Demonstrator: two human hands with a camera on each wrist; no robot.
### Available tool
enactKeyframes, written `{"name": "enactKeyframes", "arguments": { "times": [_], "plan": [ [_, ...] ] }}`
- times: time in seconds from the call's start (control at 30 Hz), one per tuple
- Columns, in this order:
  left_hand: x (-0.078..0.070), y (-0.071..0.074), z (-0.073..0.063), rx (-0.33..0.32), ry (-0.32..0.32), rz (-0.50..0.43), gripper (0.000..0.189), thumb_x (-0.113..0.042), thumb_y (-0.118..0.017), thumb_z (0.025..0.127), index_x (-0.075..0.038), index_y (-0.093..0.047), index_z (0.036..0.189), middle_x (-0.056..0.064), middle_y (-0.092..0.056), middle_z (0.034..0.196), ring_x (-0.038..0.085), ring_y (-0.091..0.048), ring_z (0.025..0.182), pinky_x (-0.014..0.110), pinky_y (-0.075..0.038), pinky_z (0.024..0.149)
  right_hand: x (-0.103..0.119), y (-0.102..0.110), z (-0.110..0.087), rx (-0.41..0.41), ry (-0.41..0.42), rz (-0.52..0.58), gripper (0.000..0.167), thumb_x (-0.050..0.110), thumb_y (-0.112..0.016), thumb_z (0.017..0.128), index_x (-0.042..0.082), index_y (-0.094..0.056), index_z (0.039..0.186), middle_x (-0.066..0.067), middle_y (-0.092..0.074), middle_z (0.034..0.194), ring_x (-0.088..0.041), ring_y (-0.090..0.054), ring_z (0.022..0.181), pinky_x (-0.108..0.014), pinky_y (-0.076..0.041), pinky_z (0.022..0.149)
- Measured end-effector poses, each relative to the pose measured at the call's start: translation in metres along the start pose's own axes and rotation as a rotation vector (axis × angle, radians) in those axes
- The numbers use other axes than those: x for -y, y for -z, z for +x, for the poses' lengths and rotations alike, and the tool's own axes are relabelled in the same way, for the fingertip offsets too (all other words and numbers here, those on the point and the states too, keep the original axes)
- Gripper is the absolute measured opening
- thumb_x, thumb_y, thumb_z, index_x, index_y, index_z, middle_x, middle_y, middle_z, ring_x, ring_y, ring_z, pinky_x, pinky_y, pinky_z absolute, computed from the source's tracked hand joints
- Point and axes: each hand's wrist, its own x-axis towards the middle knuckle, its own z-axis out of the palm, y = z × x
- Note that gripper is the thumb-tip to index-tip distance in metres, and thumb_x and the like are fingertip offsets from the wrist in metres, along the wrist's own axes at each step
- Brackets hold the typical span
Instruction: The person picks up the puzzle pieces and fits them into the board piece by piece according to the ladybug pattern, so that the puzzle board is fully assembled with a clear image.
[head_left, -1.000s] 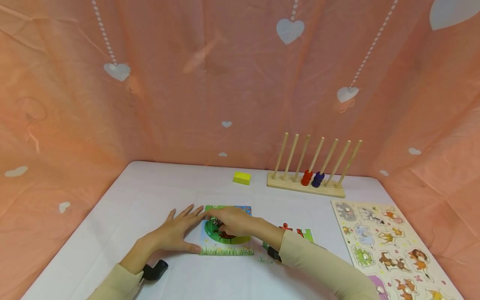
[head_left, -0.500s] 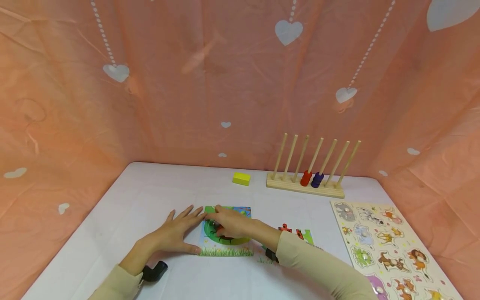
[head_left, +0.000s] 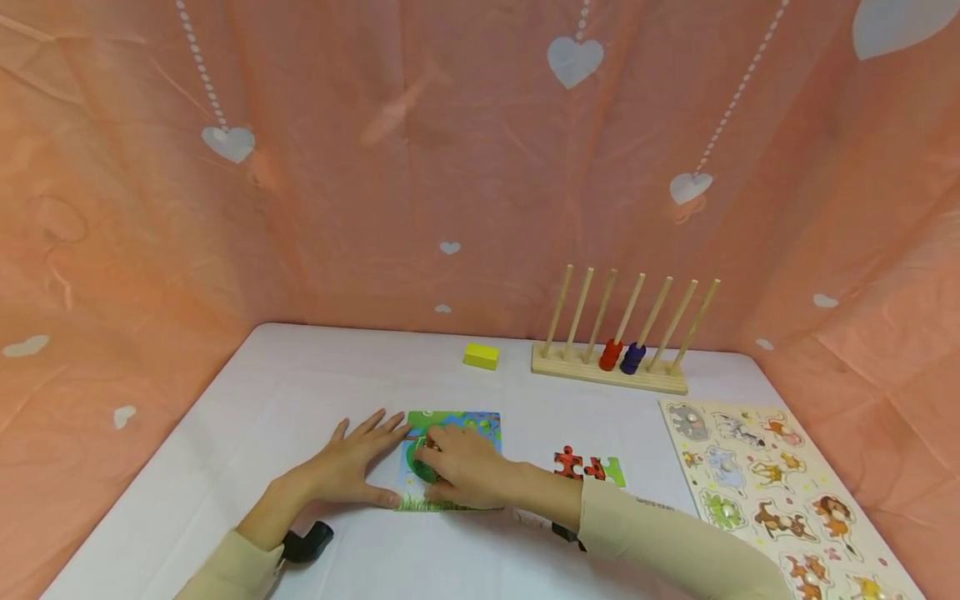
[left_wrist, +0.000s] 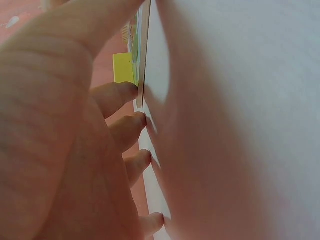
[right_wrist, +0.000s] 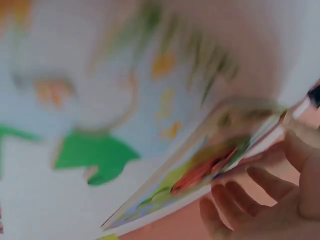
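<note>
A colourful picture puzzle lies flat at the middle of the table, with branches, a green leaf and grass on it. Spread beside its left edge is my left hand; thumb and index finger touch that edge, as the left wrist view shows. My right hand is over the puzzle with bent fingers, covering much of the picture; whether a piece is between the fingertips is hidden. In the right wrist view, the puzzle shows a red part, and my left hand is along its far side. The right hand cannot be made out there.
Loose red puzzle pieces and a green one lie right of the board. Behind stand a yellow block and a wooden peg rack with red and blue beads. An animal peg puzzle occupies the right side.
My right hand has shifted slightly toward me and right over the puzzle, its fingers more bent, uncovering the puzzle's upper part. The left hand has stayed in place.
</note>
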Motion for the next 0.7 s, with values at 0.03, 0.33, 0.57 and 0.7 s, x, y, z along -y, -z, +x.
{"name": "enactKeyframes", "arguments": {
  "times": [0.03, 0.33, 0.57, 0.7],
  "plan": [
    [0.000, 0.000, -0.001, -0.001, -0.001, 0.005, 0.105, -0.066, -0.074, 0.075, -0.006, -0.038, 0.153, 0.018, -0.028, 0.161, 0.047, -0.016, 0.147, 0.082, -0.005, 0.102, 0.004, -0.001, -0.003, 0.008, 0.009, -0.042, 0.054, 0.045, -0.063, 0.096, 0.012, -0.058, 0.138, -0.006, -0.054, 0.134, -0.017, -0.055, 0.119, -0.030, -0.048, 0.096],
    [0.001, 0.000, -0.001, -0.005, -0.002, 0.005, 0.102, -0.065, -0.074, 0.077, -0.007, -0.039, 0.153, 0.018, -0.027, 0.161, 0.048, -0.015, 0.147, 0.081, -0.004, 0.103, 0.024, -0.006, -0.020, 0.152, 0.005, 0.021, 0.067, 0.054, -0.039, 0.103, 0.014, -0.034, 0.156, -0.006, -0.021, 0.165, -0.029, -0.017, 0.151, -0.057, -0.027, 0.115],
    [-0.001, 0.000, -0.001, -0.002, 0.002, 0.007, 0.101, -0.064, -0.074, 0.076, -0.007, -0.040, 0.152, 0.018, -0.028, 0.161, 0.048, -0.016, 0.147, 0.082, -0.005, 0.102, 0.027, -0.009, -0.021, 0.168, -0.021, 0.005, 0.070, 0.057, -0.035, 0.103, 0.013, -0.031, 0.157, -0.006, -0.019, 0.165, -0.032, -0.014, 0.151, -0.058, -0.023, 0.116],
    [-0.001, 0.000, -0.001, 0.000, 0.004, 0.008, 0.102, -0.064, -0.074, 0.076, -0.007, -0.040, 0.153, 0.018, -0.028, 0.161, 0.047, -0.016, 0.147, 0.082, -0.005, 0.102, 0.025, -0.012, -0.020, 0.158, -0.028, 0.010, 0.071, 0.058, -0.037, 0.102, 0.014, -0.032, 0.157, -0.006, -0.019, 0.165, -0.032, -0.014, 0.151, -0.059, -0.024, 0.115]
  ]
}}
